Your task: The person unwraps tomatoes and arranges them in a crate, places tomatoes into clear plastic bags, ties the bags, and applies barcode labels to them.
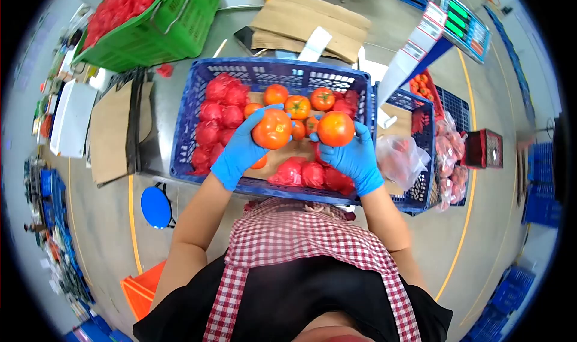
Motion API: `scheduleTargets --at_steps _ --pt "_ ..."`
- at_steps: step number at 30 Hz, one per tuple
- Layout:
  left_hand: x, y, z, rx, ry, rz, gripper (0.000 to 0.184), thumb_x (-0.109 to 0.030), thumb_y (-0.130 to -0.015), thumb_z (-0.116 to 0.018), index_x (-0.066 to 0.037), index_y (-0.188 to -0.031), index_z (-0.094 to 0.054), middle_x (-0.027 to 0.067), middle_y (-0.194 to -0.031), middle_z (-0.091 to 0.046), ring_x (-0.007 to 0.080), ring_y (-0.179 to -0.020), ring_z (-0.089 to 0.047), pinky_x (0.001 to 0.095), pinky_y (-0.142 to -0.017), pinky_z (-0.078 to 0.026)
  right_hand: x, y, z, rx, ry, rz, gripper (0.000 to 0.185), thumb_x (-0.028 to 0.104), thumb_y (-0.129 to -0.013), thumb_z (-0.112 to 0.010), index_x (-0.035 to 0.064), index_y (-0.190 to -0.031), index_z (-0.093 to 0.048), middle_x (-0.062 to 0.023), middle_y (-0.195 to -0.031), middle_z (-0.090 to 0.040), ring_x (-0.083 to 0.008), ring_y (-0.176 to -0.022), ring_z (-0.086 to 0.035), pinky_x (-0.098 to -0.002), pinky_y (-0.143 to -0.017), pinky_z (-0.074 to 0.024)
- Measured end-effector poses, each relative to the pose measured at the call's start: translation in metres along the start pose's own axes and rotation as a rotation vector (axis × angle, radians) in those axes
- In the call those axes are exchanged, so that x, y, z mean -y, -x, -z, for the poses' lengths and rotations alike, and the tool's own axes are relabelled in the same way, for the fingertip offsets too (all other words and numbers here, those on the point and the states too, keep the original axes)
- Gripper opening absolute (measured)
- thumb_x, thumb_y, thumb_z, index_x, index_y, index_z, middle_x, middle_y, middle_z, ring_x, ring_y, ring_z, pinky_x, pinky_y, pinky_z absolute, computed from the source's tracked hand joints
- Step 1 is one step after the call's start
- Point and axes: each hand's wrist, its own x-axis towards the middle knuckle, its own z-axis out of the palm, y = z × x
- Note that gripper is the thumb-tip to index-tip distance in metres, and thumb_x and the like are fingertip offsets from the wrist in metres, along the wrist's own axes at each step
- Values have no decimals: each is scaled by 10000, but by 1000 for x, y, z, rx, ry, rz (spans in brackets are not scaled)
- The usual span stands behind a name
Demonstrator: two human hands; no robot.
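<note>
My left hand (239, 153), in a blue glove, grips a large tomato (272, 129) above the blue crate (240, 187). Another large tomato (336, 129) is held in my right hand (356, 162), gloved the same way. Loose tomatoes (297, 107) lie on cardboard in the middle of the crate, beneath and beyond my hands. Red-wrapped items (208, 133) fill the crate's left side. More red-wrapped pieces (312, 174) sit along its near edge and at the right.
A green crate (180, 27) of red bags stands at the back left. Flattened cardboard (312, 18) lies behind the blue crate. To the right are a second blue crate (422, 177) with a plastic bag (399, 159) and a scale display (460, 24). A blue stool (156, 207) stands at lower left.
</note>
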Motion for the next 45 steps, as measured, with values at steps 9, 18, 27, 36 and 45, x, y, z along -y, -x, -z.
scheduleTargets --at_steps 9,18,27,36,45 --pt "8 -16 -63 205 -136 54 718 -224 -749 -582 -20 -1368 -280 160 -1332 -406 310 -1227 -423 452 -1033 -355 10 53 -12 31 1073 518 758 18 -596 -768 94 -1264 -417 -79 -1285 -446 -223 -1199 -436 -349 -1015 -358" --pt "22 -19 -72 196 -214 11 876 -318 -664 -679 -10 -1373 -266 185 -1331 -413 326 -1223 -436 450 -1011 -383 20 71 -25 30 1153 578 692 -1 -605 -760 112 -1211 -444 -95 -1287 -442 -216 -1203 -422 -359 -1014 -345" --pt "28 -12 -84 101 -237 -39 846 -303 -656 -686 -6 -1349 -303 190 -1304 -434 339 -1192 -461 444 -988 -404 33 67 -12 165 1374 689 697 -27 -631 -729 111 -1242 -423 -99 -1281 -450 -226 -1203 -425 -362 -1016 -339" --pt "39 -16 -103 249 -621 222 608 -278 -731 -662 10 -1235 -479 114 -1177 -546 197 -1108 -513 338 -940 -427 26 82 -29 102 1242 710 965 -113 -699 -576 110 -1454 -18 -152 -1296 -458 -254 -1199 -457 -388 -1031 -329" --pt "32 -5 -135 277 -756 389 498 -194 -827 -605 24 -1252 -463 113 -1220 -526 184 -1121 -501 321 -945 -414 22 76 -19 176 1704 899 851 -174 -633 -459 49 -1410 -192 -175 -1220 -541 -342 -1142 -491 -419 -989 -357"
